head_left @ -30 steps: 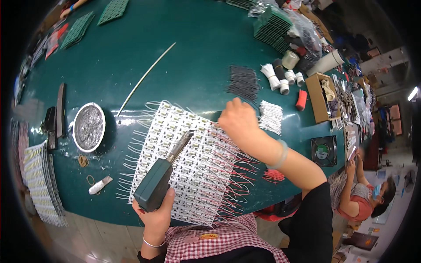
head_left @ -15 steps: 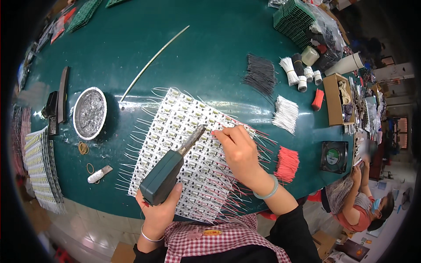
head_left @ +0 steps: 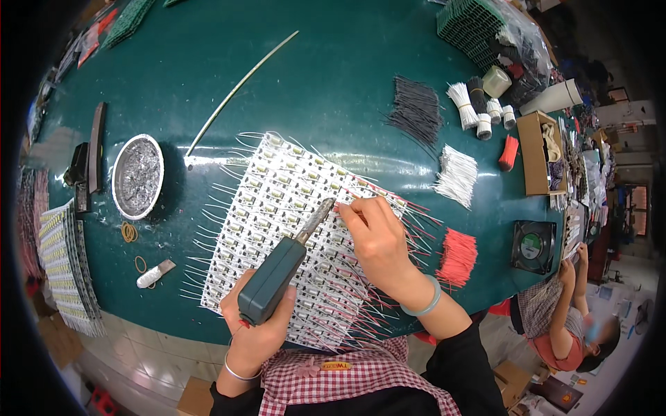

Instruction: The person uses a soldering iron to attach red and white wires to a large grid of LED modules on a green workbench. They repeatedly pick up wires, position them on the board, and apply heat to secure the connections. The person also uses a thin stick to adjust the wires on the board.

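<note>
My left hand (head_left: pixel 260 326) grips a dark green soldering gun (head_left: pixel 272 281) by its body, the long metal tip pointing up and to the right. Under it lies a white panel of small circuit boards (head_left: pixel 243 239), with white wires fringing its left side and red and white wires along its right. My right hand (head_left: pixel 378 236) is closed in a pinch above the panel. A bit of red wire (head_left: pixel 338 207) shows at its fingertips, right beside the gun's tip; the rest of the wire is hidden by the fingers.
A round bowl of silvery scraps (head_left: pixel 138 177) stands left, near rubber bands (head_left: pixel 129 232). To the right lie black wires (head_left: pixel 415 111), white wires (head_left: pixel 456 176), red wires (head_left: pixel 457 257), a fan (head_left: pixel 533 247) and a cardboard box (head_left: pixel 533 156). Another person (head_left: pixel 565 319) sits beyond.
The soldering gun in my left hand has moved right, and its tip is now closer to my right fingertips. My right hand keeps its pinch in nearly the same place.
</note>
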A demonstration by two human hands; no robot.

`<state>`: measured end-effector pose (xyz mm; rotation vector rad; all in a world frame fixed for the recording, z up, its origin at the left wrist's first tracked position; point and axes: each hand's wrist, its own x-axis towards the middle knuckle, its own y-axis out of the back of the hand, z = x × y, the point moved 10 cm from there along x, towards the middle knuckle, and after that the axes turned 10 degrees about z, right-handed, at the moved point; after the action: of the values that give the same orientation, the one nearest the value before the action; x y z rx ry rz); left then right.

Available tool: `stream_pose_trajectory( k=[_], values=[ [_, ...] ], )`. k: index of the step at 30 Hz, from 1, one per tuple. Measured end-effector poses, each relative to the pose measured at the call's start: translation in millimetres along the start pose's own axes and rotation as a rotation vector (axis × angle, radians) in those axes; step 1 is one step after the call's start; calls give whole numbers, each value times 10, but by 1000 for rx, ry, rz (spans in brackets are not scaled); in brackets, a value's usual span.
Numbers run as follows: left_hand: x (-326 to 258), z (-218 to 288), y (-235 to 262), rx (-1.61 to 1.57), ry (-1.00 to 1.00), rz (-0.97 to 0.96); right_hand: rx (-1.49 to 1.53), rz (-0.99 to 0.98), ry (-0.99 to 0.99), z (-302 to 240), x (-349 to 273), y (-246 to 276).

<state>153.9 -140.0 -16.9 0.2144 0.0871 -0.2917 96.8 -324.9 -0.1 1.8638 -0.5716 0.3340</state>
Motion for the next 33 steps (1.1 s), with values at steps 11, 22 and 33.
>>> stream_pose_trajectory(
  k=[11, 22, 33],
  values=[
    [-6, -26, -17, 36, 29, 8, -1, -20, -1, -4, 3, -8],
    [5, 47, -1, 71, -29, -5, 0, -25, 5, -12, 7, -9],
    [2, 47, 77, 5, -15, 35, -3, -7, -5, -8, 19, 9]
  ],
)
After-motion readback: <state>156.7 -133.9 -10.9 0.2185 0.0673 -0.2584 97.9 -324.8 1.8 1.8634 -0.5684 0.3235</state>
